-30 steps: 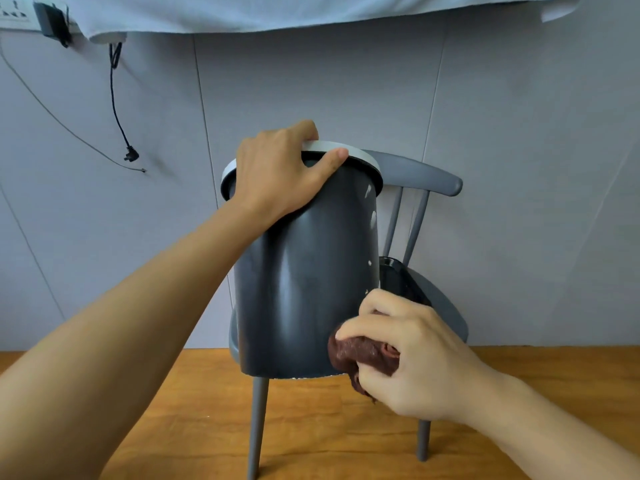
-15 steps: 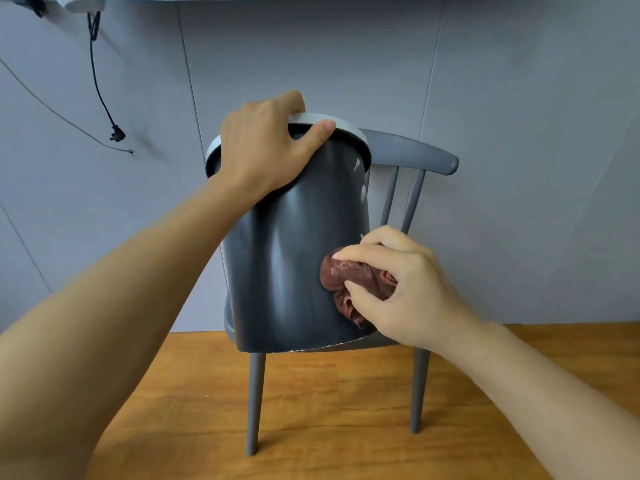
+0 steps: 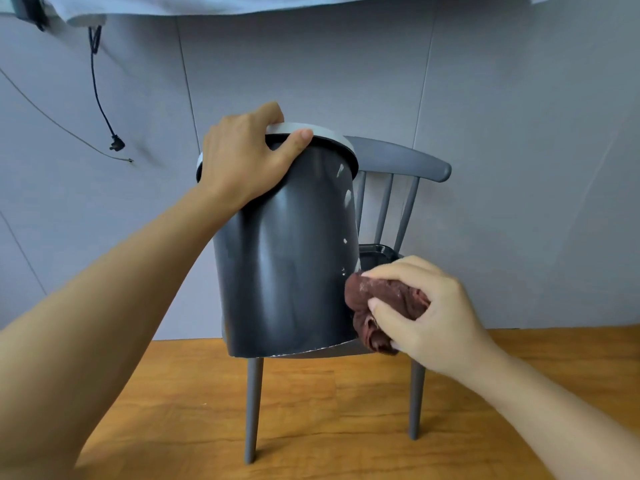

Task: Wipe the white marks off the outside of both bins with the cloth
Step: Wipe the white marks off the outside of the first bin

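Note:
A dark grey bin (image 3: 287, 258) with a pale rim is held up in front of a chair, tilted slightly. My left hand (image 3: 242, 157) grips its rim, thumb over the top edge. White marks (image 3: 347, 197) run down the bin's right side. My right hand (image 3: 426, 306) holds a bunched brown cloth (image 3: 377, 299) against the bin's lower right side. A second dark bin (image 3: 375, 254) sits on the chair seat behind, with only its rim showing.
A grey spindle-back chair (image 3: 401, 161) stands on the wooden floor (image 3: 329, 427) against a grey wall. A black cable (image 3: 98, 95) hangs on the wall at the upper left, below a white sheet.
My right hand with the cloth went up the bin's right side, then came back down to its lower right edge. The left hand kept its grip on the rim.

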